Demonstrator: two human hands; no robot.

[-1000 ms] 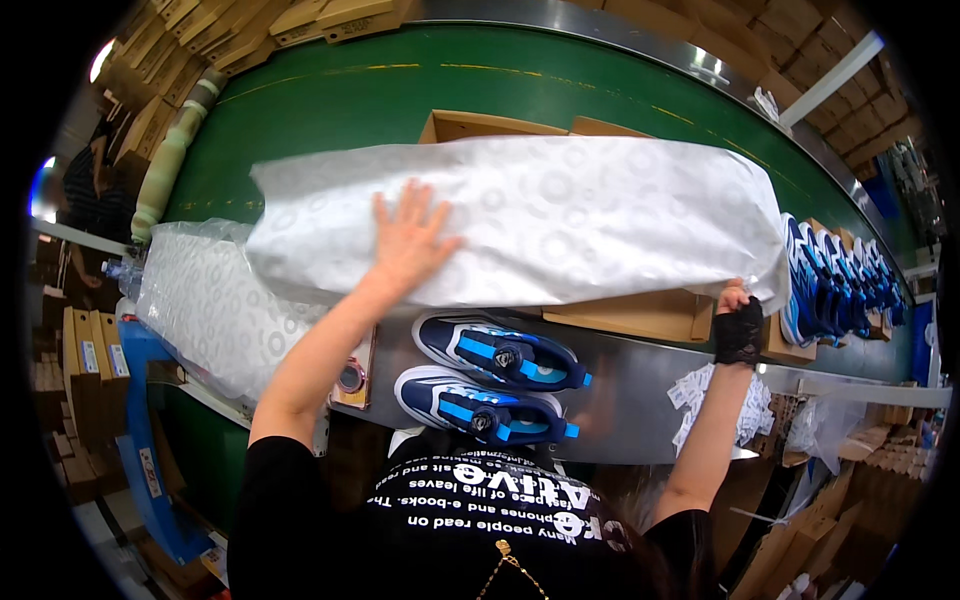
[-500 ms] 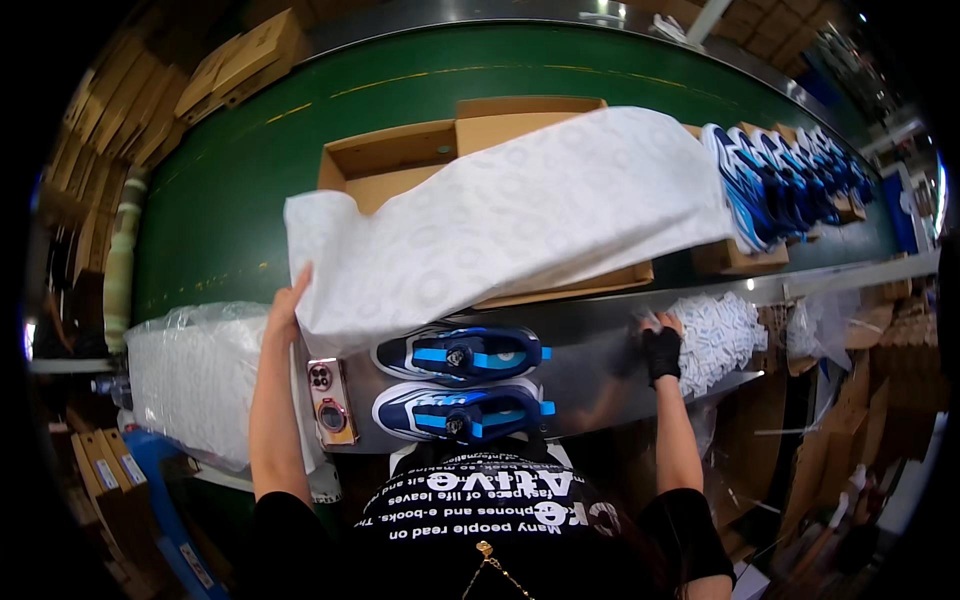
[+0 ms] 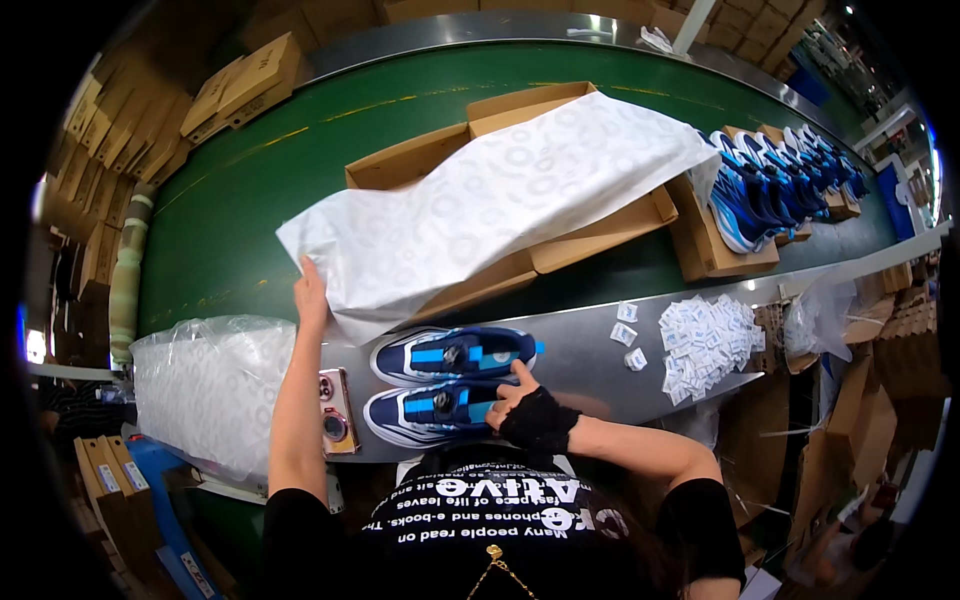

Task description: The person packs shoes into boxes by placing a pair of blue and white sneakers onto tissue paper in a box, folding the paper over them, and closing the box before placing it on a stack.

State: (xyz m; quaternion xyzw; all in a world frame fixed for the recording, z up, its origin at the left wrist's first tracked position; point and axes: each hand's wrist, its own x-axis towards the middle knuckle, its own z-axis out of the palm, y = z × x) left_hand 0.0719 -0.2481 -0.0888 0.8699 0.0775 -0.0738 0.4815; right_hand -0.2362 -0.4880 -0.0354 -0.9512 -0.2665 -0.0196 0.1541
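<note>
Tissue paper [image 3: 500, 205], white and patterned, drapes over an open cardboard box [image 3: 590, 225] on the green belt [image 3: 230, 215], running from about 8 o'clock up toward 1 o'clock across the middle of the view. At its lower corner, near 9 o'clock of the sheet, the left hand [image 3: 310, 295] touches the paper's edge with fingers stretched flat and close together; whether they pinch the sheet cannot be told. Below the paper, on the steel shelf [image 3: 590, 355], two blue-and-white shoes [image 3: 450, 385] lie side by side on their sides, toes to the left. The right hand [image 3: 525, 405], in a black fingerless glove, rests at the 3 o'clock end of the nearer shoe, fingers bent narrow and touching its heel part, thumb raised against the farther shoe; a firm grasp cannot be told. Just beside the shoes, at their 9 o'clock, a phone [image 3: 335, 410] lies on the shelf. Farther toward 9 o'clock sits a stack of white sheets under clear plastic [image 3: 205, 390]. At 3 o'clock of the shoes a heap of small white packets [image 3: 705, 340] spreads over the shelf, a few lying apart from it. Toward 2 o'clock, another box [image 3: 715, 245] on the belt carries a row of blue shoes [image 3: 775, 180]. Flat cartons [image 3: 245, 85] are piled beyond the belt at 11 o'clock.
</note>
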